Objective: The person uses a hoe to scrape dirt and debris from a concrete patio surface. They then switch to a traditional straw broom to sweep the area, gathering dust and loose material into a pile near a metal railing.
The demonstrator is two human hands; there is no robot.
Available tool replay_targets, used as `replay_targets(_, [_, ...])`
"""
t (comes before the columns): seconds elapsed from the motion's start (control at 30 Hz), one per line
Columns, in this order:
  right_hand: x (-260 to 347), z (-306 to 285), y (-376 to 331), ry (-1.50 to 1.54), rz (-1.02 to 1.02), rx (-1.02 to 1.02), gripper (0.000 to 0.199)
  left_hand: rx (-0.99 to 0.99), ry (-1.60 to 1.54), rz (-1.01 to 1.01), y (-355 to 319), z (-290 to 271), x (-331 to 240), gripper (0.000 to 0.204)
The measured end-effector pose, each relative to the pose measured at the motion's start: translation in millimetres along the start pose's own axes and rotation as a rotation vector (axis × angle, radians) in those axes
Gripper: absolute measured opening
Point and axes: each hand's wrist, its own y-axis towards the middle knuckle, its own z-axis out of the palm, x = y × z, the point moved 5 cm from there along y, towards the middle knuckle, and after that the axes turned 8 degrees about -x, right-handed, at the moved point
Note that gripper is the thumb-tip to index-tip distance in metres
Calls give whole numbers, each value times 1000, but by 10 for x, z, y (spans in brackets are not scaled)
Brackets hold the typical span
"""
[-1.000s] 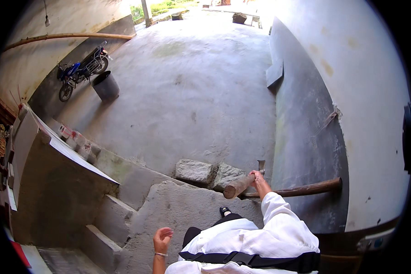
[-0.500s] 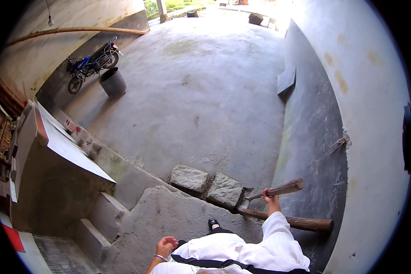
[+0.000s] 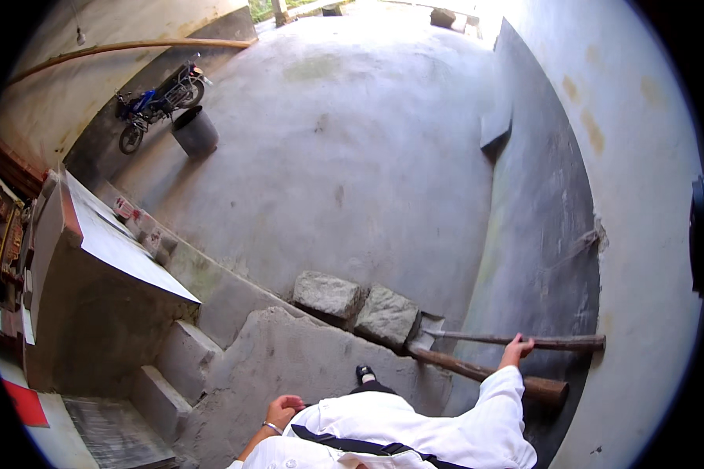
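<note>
Mostly hidden: legs and torso behind white sleeves, one shoe (image 3: 365, 374) showing. Right hand (image 3: 516, 351) fingers wrapped round thin wooden handle (image 3: 516, 340) of shovel, blade (image 3: 427, 332) resting beside two stone blocks (image 3: 358, 305). Left hand (image 3: 281, 411) loosely curled near hip, grasping nothing. Second, thicker pole (image 3: 485, 373) lay below shovel along wall base. Wide bare concrete yard beyond; steps at left; one motorbike (image 3: 158, 100), one bucket (image 3: 195, 131) far off.

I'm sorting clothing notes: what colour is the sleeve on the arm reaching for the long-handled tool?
White, on the right hand gripping the tool's handle; head view.
</note>
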Motion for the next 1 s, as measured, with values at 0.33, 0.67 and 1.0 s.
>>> replay_targets(0.33, [-401, -141, -769, -765, -42, 183, 46, -4, -29, 42, 43, 47, 30, 31])
replay_targets(0.67, [-1607, -910, -2631, -931, 428, 501, 36, -188, -61, -14, -416, -301, 618, 28])
replay_targets(1.0, [-2148, -1944, -4258, -1608, 537, 1738, 19, -588, -276, 126, -1227, -902, 1328, 21])
